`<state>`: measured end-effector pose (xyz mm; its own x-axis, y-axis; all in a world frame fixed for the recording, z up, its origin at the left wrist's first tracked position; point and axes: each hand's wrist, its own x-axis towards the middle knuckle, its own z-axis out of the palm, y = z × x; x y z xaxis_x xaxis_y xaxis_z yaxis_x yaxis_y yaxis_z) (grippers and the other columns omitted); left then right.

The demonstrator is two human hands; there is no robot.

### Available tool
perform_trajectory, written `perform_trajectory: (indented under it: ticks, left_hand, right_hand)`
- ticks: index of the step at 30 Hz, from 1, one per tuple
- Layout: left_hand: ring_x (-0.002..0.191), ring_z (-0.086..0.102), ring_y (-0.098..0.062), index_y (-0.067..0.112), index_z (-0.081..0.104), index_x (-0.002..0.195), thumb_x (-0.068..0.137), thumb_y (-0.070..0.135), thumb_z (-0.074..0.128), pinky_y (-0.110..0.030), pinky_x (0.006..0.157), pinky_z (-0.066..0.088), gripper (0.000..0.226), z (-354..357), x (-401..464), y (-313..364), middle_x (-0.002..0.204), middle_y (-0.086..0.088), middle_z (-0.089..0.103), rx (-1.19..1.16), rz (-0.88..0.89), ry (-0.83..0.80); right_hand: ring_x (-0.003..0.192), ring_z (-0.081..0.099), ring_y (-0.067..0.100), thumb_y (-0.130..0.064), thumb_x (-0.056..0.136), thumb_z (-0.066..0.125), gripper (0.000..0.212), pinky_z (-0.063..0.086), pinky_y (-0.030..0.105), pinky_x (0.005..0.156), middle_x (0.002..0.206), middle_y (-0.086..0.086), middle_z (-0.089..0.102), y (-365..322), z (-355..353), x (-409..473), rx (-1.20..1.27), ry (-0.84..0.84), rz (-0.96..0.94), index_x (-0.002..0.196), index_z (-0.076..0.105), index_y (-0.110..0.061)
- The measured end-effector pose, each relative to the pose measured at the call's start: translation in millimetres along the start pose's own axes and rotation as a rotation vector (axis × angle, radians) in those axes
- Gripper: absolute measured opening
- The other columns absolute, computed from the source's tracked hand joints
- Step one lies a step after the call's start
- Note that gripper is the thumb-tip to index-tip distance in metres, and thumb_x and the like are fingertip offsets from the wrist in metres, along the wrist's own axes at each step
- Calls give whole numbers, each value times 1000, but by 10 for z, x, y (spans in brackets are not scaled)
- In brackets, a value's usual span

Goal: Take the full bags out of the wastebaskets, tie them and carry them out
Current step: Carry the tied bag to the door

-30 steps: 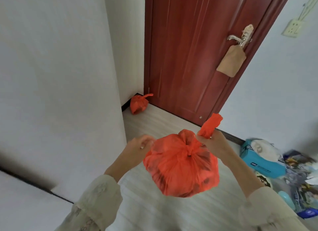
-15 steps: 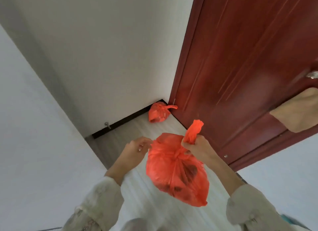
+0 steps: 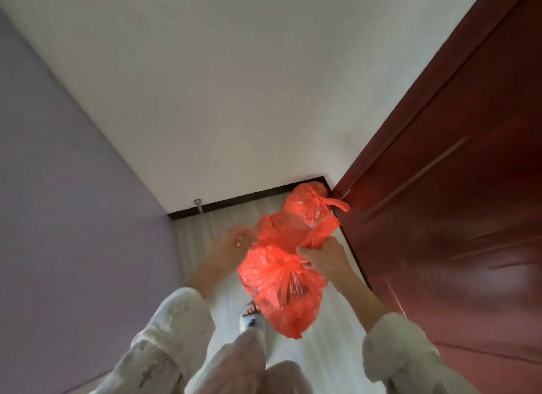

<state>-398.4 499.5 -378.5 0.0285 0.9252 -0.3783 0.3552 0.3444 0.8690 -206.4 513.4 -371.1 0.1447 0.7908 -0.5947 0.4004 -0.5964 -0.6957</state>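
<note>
A full red plastic bag (image 3: 281,291) hangs in the air in front of me, dark rubbish showing through its skin. My right hand (image 3: 321,257) grips one loose ear of its neck. My left hand (image 3: 234,241) pinches the other ear, which bulges up between the hands. A second red bag (image 3: 308,204), tied with a knot and a loose tail, lies on the floor in the corner beside the door, just beyond the held bag.
A dark red wooden door (image 3: 454,188) fills the right side, shut. White walls close in at the left and ahead, with a black skirting board (image 3: 243,201) and a small metal door stop (image 3: 198,203). My slippered foot (image 3: 250,314) stands on the pale plank floor.
The view has tilted down and drawn nearer the corner. The held bag now hangs lower and close to the tied bag on the floor. Both hands keep their grip.
</note>
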Motion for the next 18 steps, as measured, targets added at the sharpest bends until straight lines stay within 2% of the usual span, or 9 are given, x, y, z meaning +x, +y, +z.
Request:
perform_trajectory:
  ticks: [2,3,6,8,10,12,14,17,18]
  left_hand:
    - [52,57,10,23,61,82,90,14,48,-10,57,43,18,5,407,8,59,17,63,-35,-63,29]
    - [51,56,10,23,61,83,89,16,49,-10,56,43,15,13,564,9,62,16,63,-33,-81,33]
    - [49,56,11,11,63,94,91,6,45,-4,50,40,19,37,1101,-31,70,7,60,-37,-146,71]
    - [49,56,10,17,63,85,90,4,44,-8,53,41,24,72,1442,-148,70,7,60,-41,-189,94]
    - [51,56,10,30,59,77,90,8,46,-12,57,43,29,146,1828,-348,70,9,62,-29,-224,104]
    - [52,56,9,33,57,75,90,8,47,-7,55,42,30,263,2214,-567,70,9,62,-50,-248,126]
    - [53,57,8,35,57,75,89,8,47,-7,55,43,32,412,2617,-819,70,10,63,-65,-251,151]
    - [54,57,4,37,57,72,89,10,48,-17,57,45,33,687,3068,-1328,67,11,63,-96,-309,154]
    - [57,60,-1,38,57,72,88,14,49,-20,59,45,30,767,3185,-1492,65,13,64,-105,-324,156]
  right_hand:
    - [71,70,33,-14,69,67,27,59,46,70,78,23,70,-84,54,443,-27,7,11,86,66,7]
    - [72,70,36,-11,70,66,28,58,49,70,79,27,70,-121,86,610,-11,3,23,87,66,11]
    - [73,69,38,-3,73,62,25,57,50,71,83,33,68,-186,200,1281,13,-22,64,87,61,18]
    - [70,68,30,-5,76,62,25,59,42,72,87,26,69,-175,310,1750,8,-56,91,92,62,14]
    - [53,66,17,0,79,59,23,59,28,55,88,27,68,-118,460,2231,82,-55,161,96,60,15]
    - [40,61,6,5,80,57,21,53,19,42,85,28,66,11,638,2736,163,-60,212,97,58,18]
    - [42,62,6,8,81,56,21,51,18,41,84,23,62,154,818,3250,226,-76,231,100,56,17]
    - [59,63,19,10,82,53,22,53,19,43,86,22,59,444,1072,3897,275,-84,284,104,54,12]
    - [59,63,20,11,82,53,25,53,19,43,85,20,59,551,1160,4105,283,-93,301,106,53,11]
